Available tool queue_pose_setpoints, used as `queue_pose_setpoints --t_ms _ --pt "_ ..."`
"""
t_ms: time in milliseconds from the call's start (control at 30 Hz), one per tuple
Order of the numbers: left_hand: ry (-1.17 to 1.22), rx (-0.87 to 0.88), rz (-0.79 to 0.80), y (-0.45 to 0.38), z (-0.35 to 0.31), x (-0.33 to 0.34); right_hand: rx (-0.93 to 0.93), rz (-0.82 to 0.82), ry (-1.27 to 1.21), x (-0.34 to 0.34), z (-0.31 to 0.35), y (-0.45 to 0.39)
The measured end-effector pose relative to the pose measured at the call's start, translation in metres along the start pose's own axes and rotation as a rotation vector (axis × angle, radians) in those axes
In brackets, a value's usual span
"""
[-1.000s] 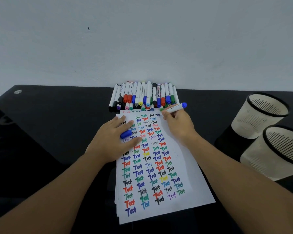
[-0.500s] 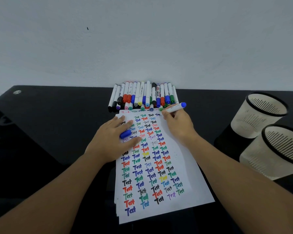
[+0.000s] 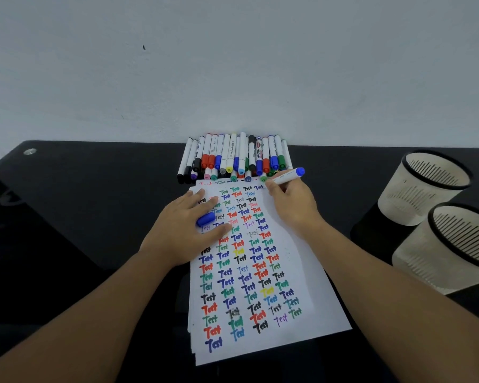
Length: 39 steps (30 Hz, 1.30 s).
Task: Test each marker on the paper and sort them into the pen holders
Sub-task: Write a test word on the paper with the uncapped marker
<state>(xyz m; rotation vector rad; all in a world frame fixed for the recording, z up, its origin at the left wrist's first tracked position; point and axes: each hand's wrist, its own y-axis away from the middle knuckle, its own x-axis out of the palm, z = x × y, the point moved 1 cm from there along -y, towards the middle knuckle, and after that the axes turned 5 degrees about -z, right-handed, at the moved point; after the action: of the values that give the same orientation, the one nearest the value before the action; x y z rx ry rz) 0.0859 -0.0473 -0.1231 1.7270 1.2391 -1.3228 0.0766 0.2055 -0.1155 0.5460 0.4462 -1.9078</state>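
1. Bench (image 3: 94, 205): black, smooth, glossy top; it shows faint reflections, and a small shiny metal-looking disc (image 3: 30, 151) sits near its far left corner.
2. Paper (image 3: 302, 272): white matt sheets, stacked, top sheet covered in coloured ink marks.
3. Markers (image 3: 233, 157): smooth plastic barrels, mostly white with printed labels, and coloured plastic caps with a slight sheen.
4. Blue marker (image 3: 286, 176): white plastic barrel with a glossy blue end.
5. Blue cap (image 3: 205, 219): smooth, glossy plastic.
6. Pen holders (image 3: 423, 189): off-white, matt, slotted walls, probably plastic, each with a black rim.
7. Wall (image 3: 233, 64): pale, matt, painted finish.
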Motion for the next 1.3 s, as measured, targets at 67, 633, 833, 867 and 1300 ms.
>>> queue_pose_setpoints --t_ms 67,633,833,867,1300 --pt "0.008 0.001 0.000 0.000 0.000 0.000 0.000 -0.006 -0.022 0.000 0.000 0.000" --pt "0.219 -0.015 -0.224 0.018 0.002 -0.003 -0.161 -0.100 -0.259 -0.008 -0.001 0.010" --pt "0.154 0.043 -0.293 0.018 0.003 0.000 -0.243 0.044 0.077 -0.007 0.004 0.013" --pt "0.153 0.044 -0.295 0.017 0.002 -0.001 -0.247 0.101 0.127 -0.009 0.007 0.015" --pt "0.377 -0.046 -0.357 0.026 -0.019 -0.019 -0.393 0.362 0.208 -0.025 0.026 0.044"
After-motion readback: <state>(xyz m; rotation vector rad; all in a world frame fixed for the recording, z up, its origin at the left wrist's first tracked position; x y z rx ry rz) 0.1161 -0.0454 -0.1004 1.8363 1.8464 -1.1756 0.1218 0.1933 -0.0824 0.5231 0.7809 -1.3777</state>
